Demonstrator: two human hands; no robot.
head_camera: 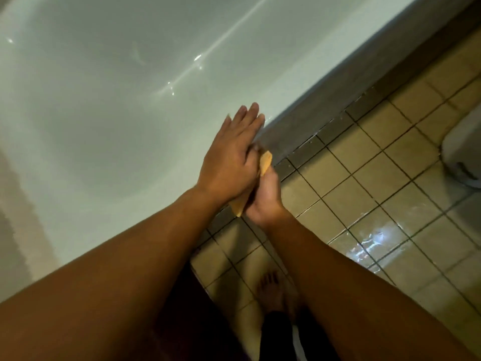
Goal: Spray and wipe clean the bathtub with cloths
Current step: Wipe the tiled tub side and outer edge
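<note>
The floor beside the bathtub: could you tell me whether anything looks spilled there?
Yes: a wet patch glints on the floor tiles at the view's right, and white flecks lie along the bathtub base.

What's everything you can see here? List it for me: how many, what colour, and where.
glossy white bathtub: one, white, fills the upper left.
folded orange cloth: one, orange, sandwiched between the two hands over the tub's near edge.
grey tiled tub front: one strip, grey, between the tub's rim and the floor.
square-tiled floor: one, beige with dark grout, right and bottom, with a wet shiny patch at the right.
rounded white object: one, white, cut off at the right edge; cannot tell what it is.
bare foot: one, on the floor at bottom centre.
left hand: one, fingers straight, lying flat on the cloth.
right hand: one, beneath the left, gripping the cloth.
</note>
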